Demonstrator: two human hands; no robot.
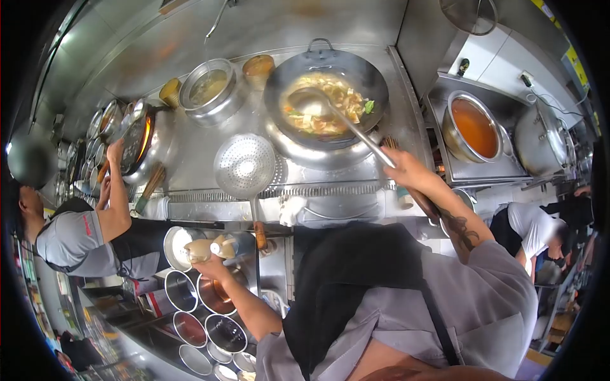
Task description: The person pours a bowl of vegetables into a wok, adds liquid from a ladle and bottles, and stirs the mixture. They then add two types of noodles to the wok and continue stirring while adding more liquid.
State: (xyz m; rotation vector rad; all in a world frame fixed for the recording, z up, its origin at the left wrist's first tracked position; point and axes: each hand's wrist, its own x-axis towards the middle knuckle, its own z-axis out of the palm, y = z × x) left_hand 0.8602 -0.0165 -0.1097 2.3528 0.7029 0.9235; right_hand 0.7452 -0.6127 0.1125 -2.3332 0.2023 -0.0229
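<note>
My right hand [400, 166] grips the handle of a long metal ladle [359, 130]. The ladle's bowl rests among sliced food in broth [324, 117], inside a dark wok [375, 82] on the stove. Down to the left, my left hand [213, 268] has its fingers curled up against a tan, pouch-like item [199, 251], over a white-lined pot [171, 249]. A bottle with a white cap [217, 247] sits right beside those fingers; I cannot tell which of the two they hold. A perforated strainer [244, 166] lies on the counter between both hands.
Behind the strainer stand a metal pot of liquid [208, 89] and a tan container [258, 66]. Several seasoning pots [225, 333] cluster at lower left. A pot of orange-brown liquid [473, 130] stands right. A co-worker [82, 235] cooks near a flame at left; another person [524, 232] bends at right.
</note>
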